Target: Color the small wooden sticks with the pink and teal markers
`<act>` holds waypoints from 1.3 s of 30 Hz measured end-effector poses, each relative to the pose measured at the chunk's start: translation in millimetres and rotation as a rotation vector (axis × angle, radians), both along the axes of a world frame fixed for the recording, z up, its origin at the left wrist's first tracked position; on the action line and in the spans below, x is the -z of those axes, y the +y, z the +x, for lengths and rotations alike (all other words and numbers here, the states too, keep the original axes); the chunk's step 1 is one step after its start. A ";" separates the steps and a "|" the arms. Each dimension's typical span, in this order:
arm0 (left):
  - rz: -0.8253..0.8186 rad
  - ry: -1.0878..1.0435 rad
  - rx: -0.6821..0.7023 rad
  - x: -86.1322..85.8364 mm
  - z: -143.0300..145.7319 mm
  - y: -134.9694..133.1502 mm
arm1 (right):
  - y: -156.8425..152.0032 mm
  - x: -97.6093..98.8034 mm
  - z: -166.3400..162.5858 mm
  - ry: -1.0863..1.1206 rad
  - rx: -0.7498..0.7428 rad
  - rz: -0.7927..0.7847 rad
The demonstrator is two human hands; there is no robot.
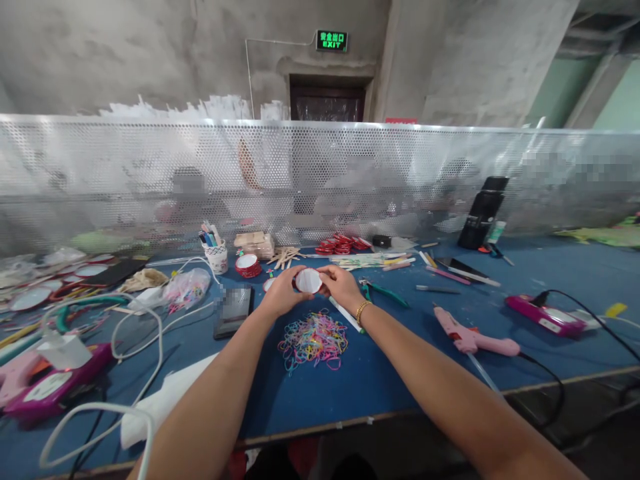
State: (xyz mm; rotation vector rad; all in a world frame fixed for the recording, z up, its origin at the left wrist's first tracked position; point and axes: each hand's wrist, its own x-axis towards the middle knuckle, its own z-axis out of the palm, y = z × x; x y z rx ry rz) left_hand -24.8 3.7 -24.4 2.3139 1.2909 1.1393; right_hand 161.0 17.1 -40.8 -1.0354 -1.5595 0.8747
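Note:
A small round mirror (309,281) with a red rim is held up over the table between both hands. My left hand (283,293) grips its left edge with thumb and fingers. My right hand (343,287) pinches the right edge; a gold bracelet (363,309) circles that wrist. Just below the hands lies a loose pile of colourful rubber bands (314,339). Another round piece (269,285) shows partly behind my left hand. A white pen-like stick (346,315) and green-handled pliers (385,291) lie beside my right wrist.
A pink glue gun (473,335) and purple power strip (545,316) lie right. Left are a phone (234,312), white cables (159,327) and a pen cup (216,257). Stacked red-rimmed mirrors (248,265) and red discs (343,244) stand before a perforated metal screen (320,180).

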 end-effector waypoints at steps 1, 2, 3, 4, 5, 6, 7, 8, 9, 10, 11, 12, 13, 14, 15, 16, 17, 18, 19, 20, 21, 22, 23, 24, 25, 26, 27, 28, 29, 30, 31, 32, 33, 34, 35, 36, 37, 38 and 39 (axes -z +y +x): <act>-0.007 0.001 -0.003 -0.7 0.9 -1.0 | 0.1 0.0 0.1 -0.004 0.001 0.001; -0.017 -0.004 -0.017 -1.1 1.9 -1.6 | 0.1 -0.2 0.2 -0.009 0.004 0.001; -0.036 -0.019 -0.044 -1.3 3.1 -1.9 | -0.1 -0.6 0.2 -0.012 0.011 0.000; -0.064 -0.043 -0.077 -1.5 4.4 -2.1 | -0.3 -1.1 0.2 -0.012 0.019 -0.003; -0.102 -0.077 -0.109 -1.6 5.8 -2.4 | -0.5 -1.6 0.1 -0.007 0.025 -0.010; -0.152 -0.119 -0.134 -1.8 7.2 -2.8 | -0.7 -2.0 0.1 0.004 0.033 -0.019; -0.212 -0.164 -0.141 -2.1 8.6 -3.5 | -0.8 -2.4 0.1 0.018 0.039 -0.028; -0.278 -0.204 -0.124 -2.4 10.0 -4.5 | -0.6 -2.6 0.1 0.033 0.045 -0.036; -0.341 -0.235 -0.087 -2.7 11.2 -5.7 | -0.3 -2.7 0.2 0.051 0.053 -0.041; -0.398 -0.258 -0.043 -2.9 12.4 -7.1 | 0.4 -2.7 0.3 0.070 0.065 -0.044; -0.446 -0.272 0.002 -2.9 13.4 -8.5 | 1.3 -2.6 0.6 0.090 0.081 -0.042; -0.481 -0.278 0.043 -2.8 14.4 -9.8 | 2.4 -2.4 1.1 0.109 0.102 -0.037; -0.504 -0.279 0.075 -2.6 15.3 -10.9 | 3.7 -2.2 1.9 0.126 0.125 -0.028; -0.518 -0.279 0.096 -2.3 16.1 -11.8 | 4.9 -2.2 3.0 0.141 0.148 -0.017; -0.520 -0.277 0.113 -2.2 16.8 -12.7 | 6.0 -2.2 4.4 0.150 0.167 -0.004; -0.512 -0.272 0.125 -2.4 17.4 -13.6 | 6.8 -2.4 6.0 0.149 0.184 0.008; -0.492 -0.259 0.129 -3.2 18.0 -14.8 | 7.1 -2.7 7.6 0.134 0.195 0.023; -0.462 -0.234 0.125 -4.5 18.6 -16.4 | 6.8 -3.1 9.3 0.099 0.203 0.047; -0.423 -0.196 0.114 -6.4 19.3 -18.5 | 6.0 -3.5 10.7 0.041 0.207 0.082; -0.375 -0.151 0.100 -8.9 20.0 -21.1 | 4.6 -3.8 11.8 -0.038 0.208 0.125; -0.323 -0.096 0.083 -11.7 20.8 -24.0 | 2.9 -4.0 12.4 -0.130 0.202 0.171; -0.263 -0.044 0.071 -14.6 21.8 -27.1 | 0.8 -4.0 12.5 -0.220 0.187 0.211; -0.202 -0.005 0.063 -17.3 22.8 -30.1 | -1.3 -3.7 12.1 -0.296 0.167 0.237; -0.151 0.023 0.053 -19.6 23.9 -32.9 | -3.4 -3.2 11.4 -0.355 0.147 0.249; -0.110 0.045 0.042 -21.3 25.1 -35.3 | -5.1 -2.4 10.5 -0.395 0.131 0.248; -0.082 0.062 0.030 -22.3 26.3 -37.1 | -6.4 -1.4 9.4 -0.423 0.122 0.240; -0.068 0.075 0.022 -22.6 27.6 -38.3 | -7.3 -0.4 8.3 -0.446 0.118 0.232; -0.062 0.086 0.018 -22.4 28.9 -39.1 | -7.8 0.6 7.3 -0.469 0.120 0.225; -0.062 0.095 0.018 -21.9 30.3 -39.6 | -7.9 1.5 6.2 -0.494 0.124 0.219; -0.063 0.105 0.020 -21.3 31.8 -39.9 | -7.9 2.1 5.1 -0.521 0.129 0.212; -0.060 0.117 0.023 -20.8 33.4 -40.2 | -7.7 2.5 4.1 -0.550 0.135 0.206; -0.054 0.131 0.023 -20.5 35.0 -40.5 | -7.5 2.5 2.9 -0.581 0.143 0.203; -0.044 0.146 0.022 -20.5 36.5 -40.9 | -7.5 2.1 1.9 -0.614 0.155 0.202; -0.036 0.162 0.020 -20.7 37.8 -41.3 | -7.6 1.6 0.8 -0.649 0.167 0.201; -0.031 0.176 0.017 -21.0 38.8 -41.7 | -7.8 0.8 -0.1 -0.682 0.175 0.200; -0.030 0.187 0.012 -21.4 39.5 -42.1 | -8.1 -0.1 -0.8 -0.710 0.181 0.200; -0.034 0.195 0.007 -21.6 39.9 -42.5 | -8.5 -1.0 -1.3 -0.733 0.186 0.198; -0.039 0.200 0.002 -21.7 40.1 -42.7 | -8.8 -1.9 -1.7 -0.752 0.188 0.191; -0.043 0.200 -0.003 -21.7 40.1 -42.8 | -9.0 -2.5 -1.9 -0.767 0.189 0.182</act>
